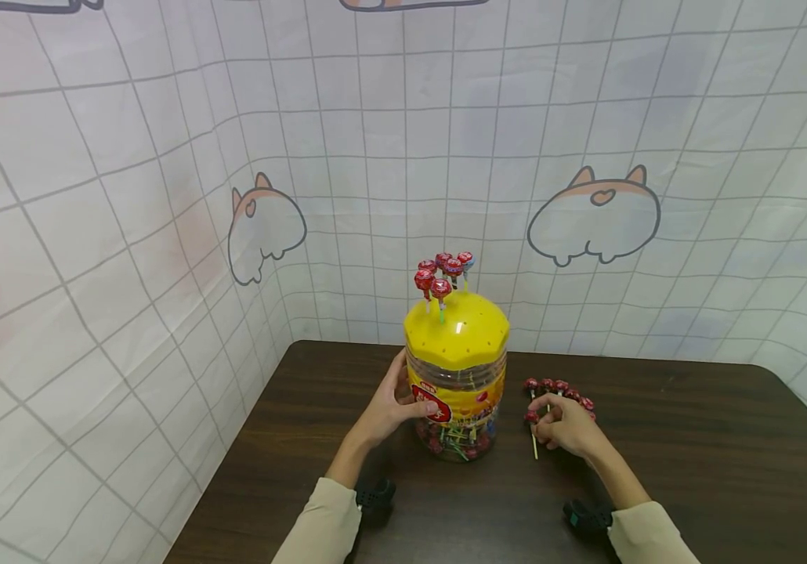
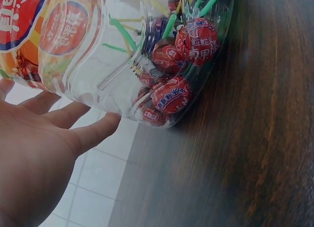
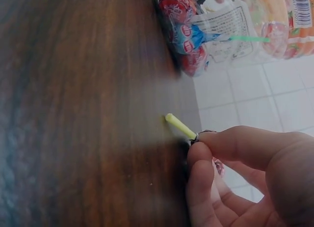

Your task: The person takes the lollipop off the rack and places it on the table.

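Observation:
A clear plastic candy jar (image 1: 456, 388) with a yellow lid (image 1: 470, 325) stands upright on the table, filled with wrapped lollipops (image 2: 169, 94) low inside. Several red-wrapped lollipops (image 1: 440, 288) stick up from the left and back of the lid. My left hand (image 1: 391, 403) holds the jar's left side, thumb across the label and fingers round behind. To the right of the jar, my right hand (image 1: 566, 425) pinches a red lollipop (image 1: 531, 417) near its head, the yellow stick (image 3: 180, 126) pointing out of the fingertips.
More red lollipops (image 1: 561, 386) lie on the dark wood table (image 1: 700, 439) just beyond my right hand, partly hidden by it. A white gridded curtain (image 1: 389, 180) hangs behind the table and along its left side. Black bands with cameras (image 1: 375, 500) sit on both wrists.

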Action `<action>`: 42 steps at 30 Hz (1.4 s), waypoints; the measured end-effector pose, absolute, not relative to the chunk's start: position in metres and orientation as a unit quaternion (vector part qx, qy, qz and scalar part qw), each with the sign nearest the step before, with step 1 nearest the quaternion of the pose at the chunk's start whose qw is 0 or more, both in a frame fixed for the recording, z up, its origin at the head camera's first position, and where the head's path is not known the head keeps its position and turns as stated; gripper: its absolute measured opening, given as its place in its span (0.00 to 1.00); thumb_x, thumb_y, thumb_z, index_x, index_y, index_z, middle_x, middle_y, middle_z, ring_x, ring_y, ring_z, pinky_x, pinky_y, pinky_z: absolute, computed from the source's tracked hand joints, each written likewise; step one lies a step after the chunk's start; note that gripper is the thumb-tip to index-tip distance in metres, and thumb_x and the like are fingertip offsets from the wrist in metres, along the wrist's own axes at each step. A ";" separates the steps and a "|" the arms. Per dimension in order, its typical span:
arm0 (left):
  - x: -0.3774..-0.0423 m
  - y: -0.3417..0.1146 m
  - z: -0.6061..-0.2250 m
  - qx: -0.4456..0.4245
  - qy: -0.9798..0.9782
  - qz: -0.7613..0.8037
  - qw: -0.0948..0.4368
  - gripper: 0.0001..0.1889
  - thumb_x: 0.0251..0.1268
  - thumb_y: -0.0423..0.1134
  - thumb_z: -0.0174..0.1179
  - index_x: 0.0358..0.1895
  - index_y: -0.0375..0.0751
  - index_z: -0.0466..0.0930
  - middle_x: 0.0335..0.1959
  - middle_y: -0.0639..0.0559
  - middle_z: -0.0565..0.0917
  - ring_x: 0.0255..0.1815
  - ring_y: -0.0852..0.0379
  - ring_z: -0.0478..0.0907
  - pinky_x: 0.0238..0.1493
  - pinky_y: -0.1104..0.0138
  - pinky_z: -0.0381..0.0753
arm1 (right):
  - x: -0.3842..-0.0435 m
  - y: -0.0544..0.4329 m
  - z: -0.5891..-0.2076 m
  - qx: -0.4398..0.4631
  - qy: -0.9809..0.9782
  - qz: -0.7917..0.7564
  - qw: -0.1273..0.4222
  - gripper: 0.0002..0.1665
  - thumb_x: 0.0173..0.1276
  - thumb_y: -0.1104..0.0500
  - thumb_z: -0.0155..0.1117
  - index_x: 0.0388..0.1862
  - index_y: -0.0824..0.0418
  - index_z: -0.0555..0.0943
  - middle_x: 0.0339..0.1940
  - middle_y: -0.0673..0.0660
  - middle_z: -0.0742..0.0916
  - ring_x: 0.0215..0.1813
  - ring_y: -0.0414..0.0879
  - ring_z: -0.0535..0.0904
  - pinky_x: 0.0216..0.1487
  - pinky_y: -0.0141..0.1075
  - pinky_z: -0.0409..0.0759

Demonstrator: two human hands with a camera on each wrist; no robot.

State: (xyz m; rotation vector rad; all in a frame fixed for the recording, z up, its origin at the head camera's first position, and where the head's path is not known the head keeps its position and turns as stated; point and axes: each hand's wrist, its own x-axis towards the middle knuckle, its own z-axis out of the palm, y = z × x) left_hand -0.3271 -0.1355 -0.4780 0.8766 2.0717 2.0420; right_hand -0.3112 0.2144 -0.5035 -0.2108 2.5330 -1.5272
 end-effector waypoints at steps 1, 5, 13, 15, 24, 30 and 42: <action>-0.327 -0.135 -0.478 0.289 0.681 0.671 0.051 0.52 0.62 0.48 0.73 0.81 0.70 0.45 0.72 0.44 0.71 0.69 0.44 0.73 0.69 0.46 0.76 | -0.311 0.214 -0.503 -0.071 0.852 -0.511 0.089 0.21 0.66 0.71 0.61 0.59 0.68 0.76 0.33 0.61 0.85 0.33 0.50 0.81 0.34 0.41 0.84; -0.328 -0.135 -0.478 0.289 0.682 0.670 0.050 0.51 0.63 0.48 0.73 0.82 0.70 0.45 0.72 0.45 0.71 0.69 0.45 0.73 0.69 0.46 0.76 | -0.311 0.214 -0.503 -0.071 0.853 -0.510 0.087 0.20 0.68 0.72 0.60 0.58 0.69 0.76 0.32 0.61 0.85 0.33 0.51 0.81 0.33 0.41 0.84; -0.327 -0.135 -0.478 0.284 0.687 0.667 0.049 0.51 0.62 0.49 0.73 0.81 0.70 0.46 0.72 0.46 0.70 0.70 0.46 0.72 0.71 0.42 0.73 | -0.309 0.215 -0.498 -0.074 0.857 -0.502 0.092 0.21 0.69 0.71 0.61 0.60 0.70 0.76 0.33 0.61 0.85 0.33 0.51 0.81 0.34 0.42 0.84; -0.327 -0.136 -0.479 0.285 0.686 0.667 0.050 0.51 0.63 0.49 0.72 0.81 0.70 0.46 0.73 0.45 0.70 0.70 0.45 0.72 0.71 0.43 0.73 | -0.309 0.215 -0.494 -0.069 0.861 -0.497 0.087 0.21 0.70 0.69 0.63 0.61 0.69 0.76 0.34 0.61 0.85 0.32 0.50 0.82 0.34 0.42 0.85; -0.326 -0.135 -0.478 0.294 0.681 0.669 0.051 0.51 0.63 0.49 0.72 0.82 0.69 0.45 0.73 0.43 0.69 0.70 0.42 0.72 0.69 0.44 0.76 | -0.296 0.216 -0.440 -0.145 0.842 -0.519 -0.012 0.19 0.75 0.59 0.64 0.61 0.66 0.77 0.38 0.64 0.84 0.34 0.49 0.83 0.35 0.38 0.86; -0.327 -0.136 -0.478 0.290 0.680 0.672 0.050 0.50 0.63 0.49 0.72 0.81 0.69 0.46 0.72 0.44 0.70 0.69 0.46 0.72 0.71 0.44 0.74 | -0.286 0.200 -0.396 -0.182 0.822 -0.532 -0.092 0.18 0.77 0.55 0.62 0.60 0.63 0.79 0.44 0.60 0.85 0.40 0.46 0.85 0.42 0.32 0.86; -0.327 -0.136 -0.479 0.283 0.688 0.666 0.053 0.49 0.65 0.46 0.70 0.82 0.67 0.45 0.73 0.44 0.69 0.71 0.46 0.71 0.73 0.41 0.70 | -0.306 0.153 -0.309 -0.220 0.818 -0.507 -0.160 0.18 0.76 0.54 0.63 0.60 0.60 0.79 0.49 0.61 0.86 0.45 0.45 0.82 0.47 0.26 0.82</action>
